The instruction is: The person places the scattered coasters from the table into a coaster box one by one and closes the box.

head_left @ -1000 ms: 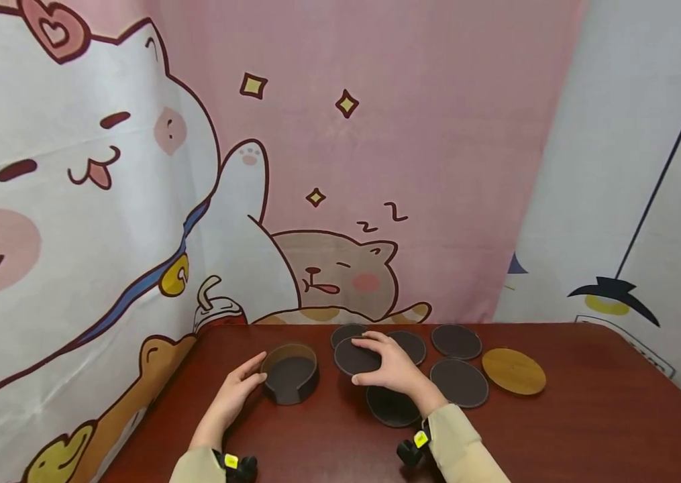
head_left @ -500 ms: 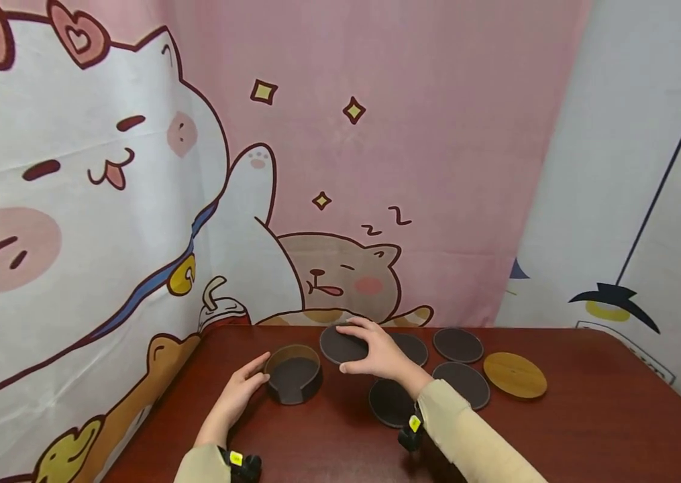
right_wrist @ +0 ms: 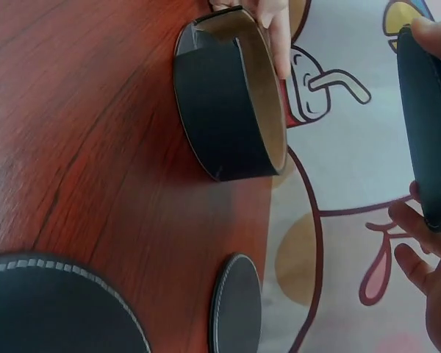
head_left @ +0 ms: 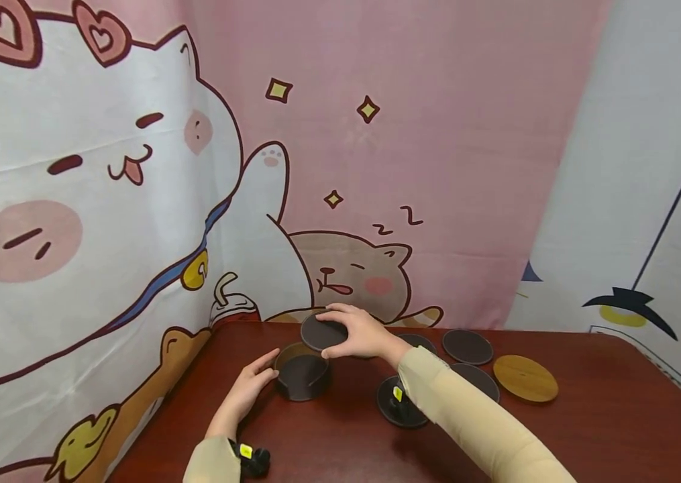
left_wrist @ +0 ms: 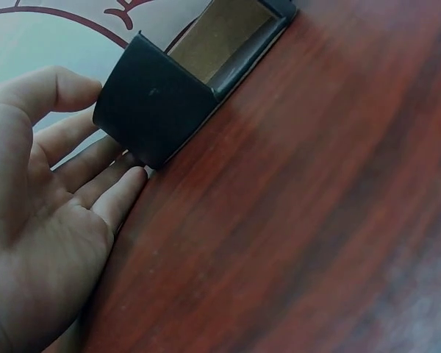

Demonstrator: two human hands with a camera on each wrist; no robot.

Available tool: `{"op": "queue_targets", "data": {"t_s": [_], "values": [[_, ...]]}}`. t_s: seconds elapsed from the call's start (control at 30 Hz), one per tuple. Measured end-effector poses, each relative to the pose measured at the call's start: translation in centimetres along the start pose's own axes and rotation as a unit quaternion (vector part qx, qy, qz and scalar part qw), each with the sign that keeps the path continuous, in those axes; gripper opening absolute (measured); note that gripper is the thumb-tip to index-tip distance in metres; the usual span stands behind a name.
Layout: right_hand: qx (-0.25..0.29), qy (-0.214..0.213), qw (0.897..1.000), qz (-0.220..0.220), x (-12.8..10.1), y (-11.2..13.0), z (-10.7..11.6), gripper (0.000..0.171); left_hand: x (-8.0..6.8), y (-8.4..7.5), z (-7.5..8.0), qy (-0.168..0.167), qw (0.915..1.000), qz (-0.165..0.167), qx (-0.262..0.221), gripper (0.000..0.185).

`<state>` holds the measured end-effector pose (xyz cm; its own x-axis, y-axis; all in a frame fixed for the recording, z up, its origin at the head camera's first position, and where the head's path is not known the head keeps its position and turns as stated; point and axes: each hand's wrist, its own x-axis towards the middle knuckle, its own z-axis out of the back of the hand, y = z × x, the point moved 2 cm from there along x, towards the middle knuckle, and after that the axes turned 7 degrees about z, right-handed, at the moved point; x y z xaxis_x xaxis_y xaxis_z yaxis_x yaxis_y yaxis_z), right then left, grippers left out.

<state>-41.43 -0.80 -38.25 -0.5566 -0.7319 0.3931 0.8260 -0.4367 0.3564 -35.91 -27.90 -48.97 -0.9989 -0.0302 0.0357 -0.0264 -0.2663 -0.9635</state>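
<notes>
A dark round coaster holder (head_left: 302, 373) with a tan inner wall and a notch in its front stands on the red-brown table (head_left: 588, 429). My left hand (head_left: 251, 384) lies beside its left wall, and the straight fingers (left_wrist: 95, 169) touch the holder (left_wrist: 151, 110). My right hand (head_left: 349, 333) pinches a dark round coaster (head_left: 321, 333) by its edge, just above the holder's far rim. In the right wrist view this coaster (right_wrist: 426, 125) is seen edge-on, off the table and apart from the holder (right_wrist: 228, 110).
Several more dark coasters (head_left: 467, 346) lie flat to the right of the holder, one (head_left: 402, 404) partly under my right forearm. A round wooden disc (head_left: 525, 378) lies furthest right. A cartoon cat curtain (head_left: 135, 201) hangs close behind the table's far and left edges.
My right hand has lifted the coaster off the table and carried it left, from the group of coasters to above the holder. The left hand has stayed at the holder's side.
</notes>
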Motion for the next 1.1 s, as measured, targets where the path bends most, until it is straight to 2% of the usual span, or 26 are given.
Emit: {"op": "queue_targets", "data": {"t_s": [0.27, 0.5, 0.9, 1.1], "values": [[0.006, 0.035, 0.999, -0.021, 1.7, -0.2, -2.0, 0.076, -0.2, -0.2, 0.0, 0.001, 0.9999, 0.008, -0.014, 0.056], [0.013, 0.048, 0.998, -0.027, 2.5, -0.3, -3.6, 0.076, 0.0, -0.2, 0.1, 0.0, 0.9997, 0.015, -0.018, 0.057], [-0.007, 0.092, 0.995, -0.041, 2.7, -0.3, -6.5, 0.082, 0.2, -0.1, -0.3, 0.004, 0.9997, 0.013, -0.022, 0.057], [-0.049, 0.107, 0.993, -0.029, 2.8, 0.1, -7.8, 0.082, 0.3, 0.0, -0.1, 0.007, 0.9999, 0.011, -0.011, 0.059]]}}
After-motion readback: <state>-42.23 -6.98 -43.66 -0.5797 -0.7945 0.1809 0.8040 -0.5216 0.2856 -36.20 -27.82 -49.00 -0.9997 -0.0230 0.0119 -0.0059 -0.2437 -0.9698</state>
